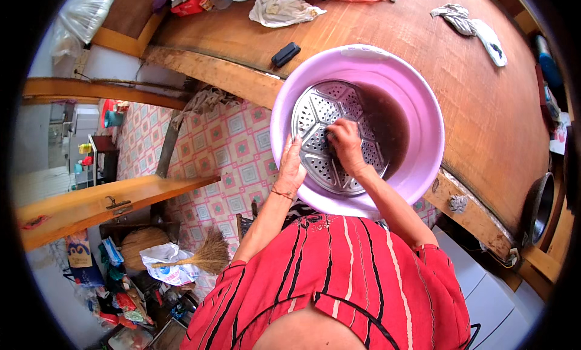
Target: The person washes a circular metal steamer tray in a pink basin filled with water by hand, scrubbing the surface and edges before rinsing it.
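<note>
A round perforated metal steamer rack [324, 105] leans tilted inside a large pink plastic basin [424, 123] that holds dark, murky water [386, 118]. At the rack's left edge, my left hand [292, 164] grips the rim, the thumb on top; a thin bracelet circles that wrist. My right hand [347, 143] presses on the middle of the rack with its fingers curled around something dark, perhaps a scouring pad, mostly hidden beneath them. The basin stands at the edge of a brown wooden platform, close against my body.
On the wooden platform [490, 109] lie a small black case [286, 55], a crumpled whitish cloth [281, 9], plastic bags and a twisted grey cloth [456, 18]. A dark round pan [540, 209] stands at the right. Below left are a wooden door [136, 198] and a straw broom [211, 252].
</note>
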`<move>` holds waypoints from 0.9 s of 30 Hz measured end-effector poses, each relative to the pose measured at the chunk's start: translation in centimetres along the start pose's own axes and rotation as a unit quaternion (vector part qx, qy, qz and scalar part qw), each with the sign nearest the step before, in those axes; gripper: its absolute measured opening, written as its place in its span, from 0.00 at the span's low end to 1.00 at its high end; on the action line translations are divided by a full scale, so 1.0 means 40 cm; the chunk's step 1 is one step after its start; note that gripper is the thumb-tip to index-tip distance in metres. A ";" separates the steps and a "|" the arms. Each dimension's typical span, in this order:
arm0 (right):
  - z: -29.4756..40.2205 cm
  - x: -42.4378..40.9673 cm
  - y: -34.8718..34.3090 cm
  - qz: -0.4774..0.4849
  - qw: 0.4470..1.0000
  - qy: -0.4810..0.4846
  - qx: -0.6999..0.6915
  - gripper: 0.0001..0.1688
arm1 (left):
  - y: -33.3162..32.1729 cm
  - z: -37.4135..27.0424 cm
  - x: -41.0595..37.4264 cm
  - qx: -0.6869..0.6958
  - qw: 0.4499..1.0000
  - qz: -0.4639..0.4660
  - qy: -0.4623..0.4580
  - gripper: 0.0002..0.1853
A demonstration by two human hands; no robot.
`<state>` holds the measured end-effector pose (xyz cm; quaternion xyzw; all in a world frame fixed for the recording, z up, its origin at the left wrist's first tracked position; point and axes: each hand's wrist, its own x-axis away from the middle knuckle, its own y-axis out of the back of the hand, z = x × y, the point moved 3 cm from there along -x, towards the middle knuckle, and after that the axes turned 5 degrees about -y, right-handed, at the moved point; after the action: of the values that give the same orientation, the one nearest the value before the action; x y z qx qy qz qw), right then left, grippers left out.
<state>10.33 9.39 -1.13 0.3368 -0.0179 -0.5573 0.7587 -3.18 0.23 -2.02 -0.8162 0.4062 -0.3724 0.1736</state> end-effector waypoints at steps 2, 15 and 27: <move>-0.035 -0.009 -0.012 0.002 1.000 0.023 0.013 0.10 | -0.029 -0.013 0.012 0.011 0.999 0.039 0.013 0.23; -0.111 -0.057 0.004 0.024 0.998 -0.047 0.024 0.06 | -0.014 -0.007 0.006 -0.026 0.999 0.017 -0.015 0.21; -0.471 -0.002 0.123 -0.071 0.948 -0.261 0.168 0.13 | -0.024 -0.007 -0.007 -0.029 0.999 0.027 -0.033 0.18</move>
<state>21.99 19.48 -13.04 0.3020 -0.2848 -0.6675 0.6182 -2.99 1.04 -1.37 -0.8217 0.4326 -0.3284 0.1727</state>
